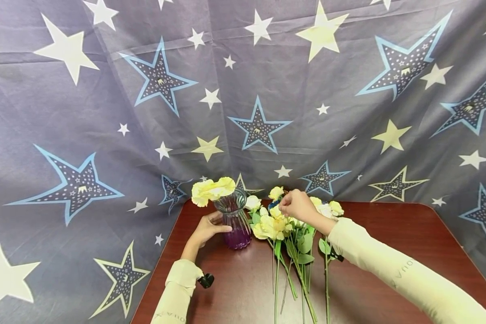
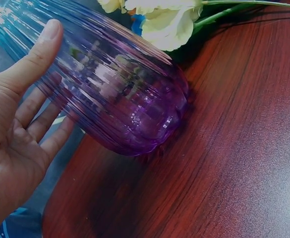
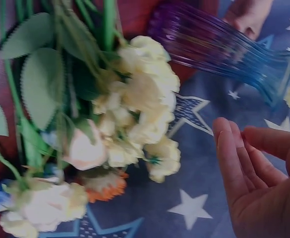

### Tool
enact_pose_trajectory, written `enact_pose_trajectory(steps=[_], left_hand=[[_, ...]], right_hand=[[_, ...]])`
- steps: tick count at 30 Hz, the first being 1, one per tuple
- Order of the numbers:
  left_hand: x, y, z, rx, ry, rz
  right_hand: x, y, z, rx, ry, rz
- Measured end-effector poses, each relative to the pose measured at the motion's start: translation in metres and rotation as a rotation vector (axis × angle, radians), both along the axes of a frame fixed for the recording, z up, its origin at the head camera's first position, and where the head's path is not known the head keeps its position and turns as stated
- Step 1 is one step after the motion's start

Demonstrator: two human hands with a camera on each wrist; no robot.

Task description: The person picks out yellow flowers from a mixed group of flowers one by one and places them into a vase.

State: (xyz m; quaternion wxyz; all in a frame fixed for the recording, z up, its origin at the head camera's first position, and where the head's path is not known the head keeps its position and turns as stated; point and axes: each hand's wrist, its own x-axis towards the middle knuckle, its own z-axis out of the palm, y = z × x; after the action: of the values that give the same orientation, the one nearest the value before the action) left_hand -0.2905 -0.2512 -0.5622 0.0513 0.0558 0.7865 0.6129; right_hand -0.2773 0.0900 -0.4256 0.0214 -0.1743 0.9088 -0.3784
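Observation:
A ribbed glass vase [image 1: 238, 227], purple at the base and bluish toward the flared rim, stands on the table. My left hand [image 1: 207, 229] holds it from the left, thumb on the near side and fingers behind, as the left wrist view shows on the vase [image 2: 135, 94]. Yellow flowers [image 1: 213, 190] lean out over the rim to the left. Above a pile of artificial flowers [image 1: 272, 227] is my right hand [image 1: 299, 207]. In the right wrist view, the right hand [image 3: 263, 173] has extended fingers with the thumb near them, and nothing shows between them.
The reddish-brown wooden table [image 1: 397, 261] carries the flower pile, its green stems [image 1: 303, 288] pointing toward the front edge. An orange flower [image 3: 105, 186] and a blue one [image 3: 0, 199] lie among the pale blooms. Behind hangs a grey star-patterned cloth [image 1: 267, 171].

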Motion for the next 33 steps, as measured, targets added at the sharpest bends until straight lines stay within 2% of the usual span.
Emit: enact_pose_trajectory(steps=[5, 13, 25, 33], left_hand=[[-0.001, 0.000, 0.000, 0.001, -0.011, 0.010], [-0.002, 0.000, -0.001, 0.002, -0.030, 0.018], [-0.002, -0.001, -0.001, -0.001, -0.013, 0.002], [-0.003, -0.001, -0.001, 0.007, -0.012, 0.004]], right_hand=[[0.001, 0.008, -0.023, 0.036, -0.027, -0.011], [0.011, 0.016, -0.045, 0.083, -0.118, -0.059], [0.020, 0.024, -0.083, 0.115, -0.242, -0.092], [0.028, 0.022, -0.090, 0.075, -0.286, -0.100]])
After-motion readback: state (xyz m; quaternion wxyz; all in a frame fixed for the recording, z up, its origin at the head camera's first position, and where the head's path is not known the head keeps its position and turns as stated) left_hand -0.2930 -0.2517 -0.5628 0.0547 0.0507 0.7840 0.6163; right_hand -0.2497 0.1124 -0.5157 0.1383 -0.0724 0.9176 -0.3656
